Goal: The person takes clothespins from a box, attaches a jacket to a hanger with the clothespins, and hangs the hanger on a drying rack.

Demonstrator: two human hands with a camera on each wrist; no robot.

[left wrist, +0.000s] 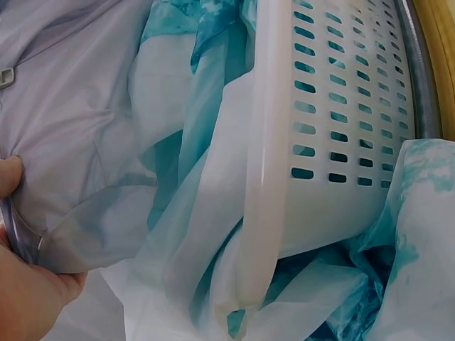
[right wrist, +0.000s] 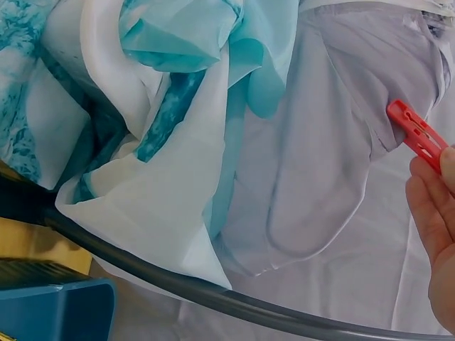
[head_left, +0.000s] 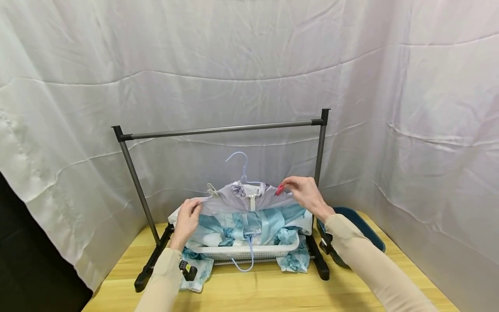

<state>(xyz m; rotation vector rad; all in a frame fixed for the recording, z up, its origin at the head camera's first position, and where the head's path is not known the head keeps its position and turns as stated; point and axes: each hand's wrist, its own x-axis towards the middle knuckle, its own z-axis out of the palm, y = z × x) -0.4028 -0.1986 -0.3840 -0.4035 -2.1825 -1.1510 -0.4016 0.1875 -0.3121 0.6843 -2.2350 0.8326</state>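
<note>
A pale lavender garment [head_left: 230, 201] with a short front zip is on a light-blue hanger [head_left: 245, 167]. My left hand [head_left: 188, 222] pinches the garment's edge at the left, thumb on top and fingers beneath. At the right shoulder my right hand [head_left: 308, 194] pinches a red clothespin [right wrist: 418, 133] by its near end, its tip at a fold of the lavender cloth. A pale clothespin [head_left: 212, 190] sits on the left shoulder. Below the garment, white and turquoise clothes [head_left: 273, 223] fill a white perforated basket [head_left: 241, 252] and spill over its sides.
A metal clothes rack [head_left: 222, 129] with black feet stands around the basket on the wooden table [head_left: 249, 294]. A second blue hanger [head_left: 251, 255] hangs over the basket's front rim. Behind the right forearm lies a dark blue bin [head_left: 362, 227]. Grey curtains [head_left: 234, 52] enclose the back.
</note>
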